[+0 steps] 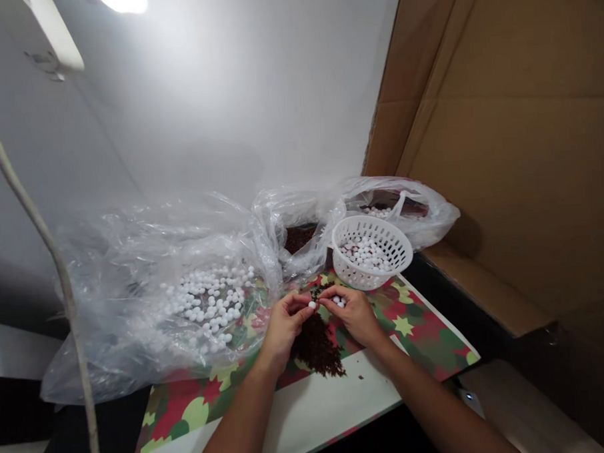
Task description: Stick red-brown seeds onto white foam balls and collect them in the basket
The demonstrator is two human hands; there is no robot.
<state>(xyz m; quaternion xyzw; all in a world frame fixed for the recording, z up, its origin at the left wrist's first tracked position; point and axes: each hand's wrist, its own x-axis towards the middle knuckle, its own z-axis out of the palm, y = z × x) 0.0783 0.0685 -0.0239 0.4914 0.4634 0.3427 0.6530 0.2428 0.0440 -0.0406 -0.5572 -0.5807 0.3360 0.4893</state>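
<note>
Between the thumb and fingers of my left hand (286,321) is a small white ball (312,305). My right hand (354,314) is closed in a pinch close beside that ball; a tiny dark reddish bit seems to show at its fingertips, too small to name. Several more white balls (339,301) show at my right hand's curled fingers, and I cannot tell whether they lie in the palm or on the table. Below both hands lies a loose pile of dark red-brown, stringy pieces (320,351).
A white slotted basket (357,276) with white balls stands behind my right hand. At left, a clear plastic bag (110,308) holds many white balls (215,298). Other bags hold brown pieces (300,238) and more balls (378,212). A cable (58,257) hangs at left; cardboard (518,143) stands at right.
</note>
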